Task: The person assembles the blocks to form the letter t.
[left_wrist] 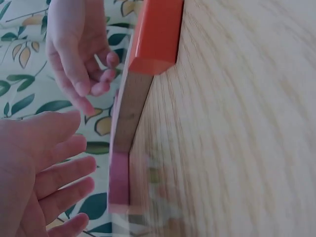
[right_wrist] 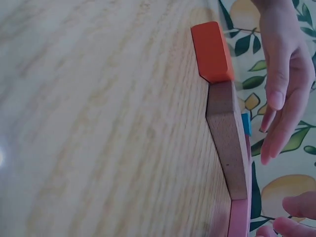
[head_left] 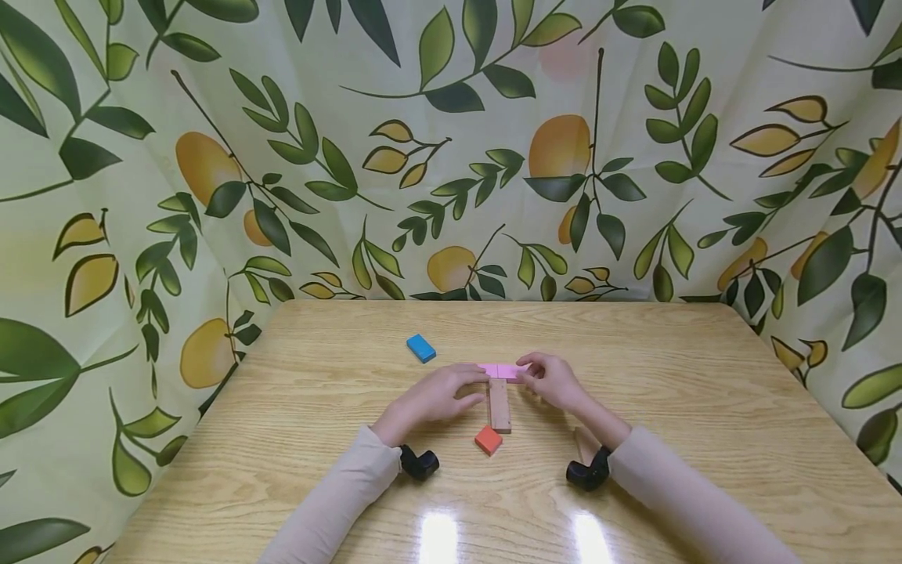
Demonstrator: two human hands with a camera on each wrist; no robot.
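Note:
Two pink blocks [head_left: 498,370] lie end to end in a row on the table. My left hand [head_left: 440,392] has its fingertips at the left end of this row; its fingers [left_wrist: 64,177] are fairly straight and spread. At the right end, fingertips of my right hand [head_left: 553,381] meet the pink block, its other fingers loosely bent. From the middle of the row a plain wooden block [head_left: 499,407] runs toward me, forming a T shape. An orange-red block [head_left: 488,440] sits turned at an angle by its near end.
A blue block [head_left: 421,348] lies farther back, left of the pink row. Under my right forearm, part of another plain wooden piece [head_left: 583,445] shows. Black wrist cameras [head_left: 419,463] hang below both wrists. Leaf-patterned cloth [head_left: 451,196] stands behind the wooden table [head_left: 705,407].

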